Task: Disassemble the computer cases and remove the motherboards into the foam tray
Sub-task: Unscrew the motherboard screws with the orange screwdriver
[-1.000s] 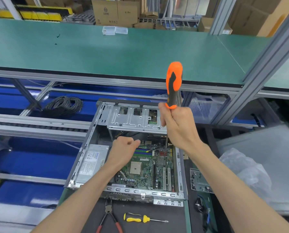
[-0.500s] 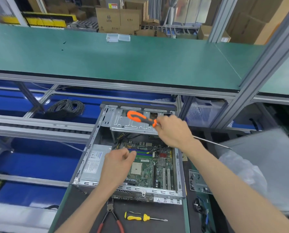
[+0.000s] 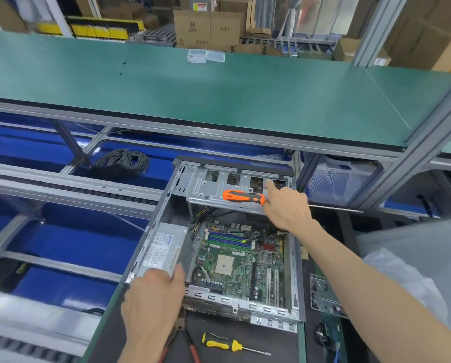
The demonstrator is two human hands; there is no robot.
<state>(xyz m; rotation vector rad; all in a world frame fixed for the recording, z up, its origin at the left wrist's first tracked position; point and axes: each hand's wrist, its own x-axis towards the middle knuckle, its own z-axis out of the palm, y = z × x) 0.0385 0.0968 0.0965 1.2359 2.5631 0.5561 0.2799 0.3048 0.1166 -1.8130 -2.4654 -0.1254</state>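
An open computer case (image 3: 295, 271) lies on the dark mat in front of me, its lid off. The green motherboard (image 3: 235, 265) sits inside it, with a grey power supply (image 3: 161, 244) on its left and a metal drive bay (image 3: 208, 189) at the far end. My right hand (image 3: 287, 208) grips an orange-and-black screwdriver (image 3: 242, 196) held level over the drive bay, handle to the left, its thin shaft sticking out to the right. My left hand (image 3: 153, 299) rests on the near end of the power supply, fingers relaxed.
A yellow screwdriver (image 3: 219, 344) and red-handled pliers (image 3: 190, 347) lie on the mat before the case. A loose green board (image 3: 324, 297) and a plastic bag (image 3: 402, 279) are at the right. A black cable coil (image 3: 122, 163) lies far left. A green shelf (image 3: 219, 95) overhangs the far side.
My right hand swung the screwdriver from upright over the motherboard to level above the drive bay. My left hand drew back from the board to the near end of the power supply.
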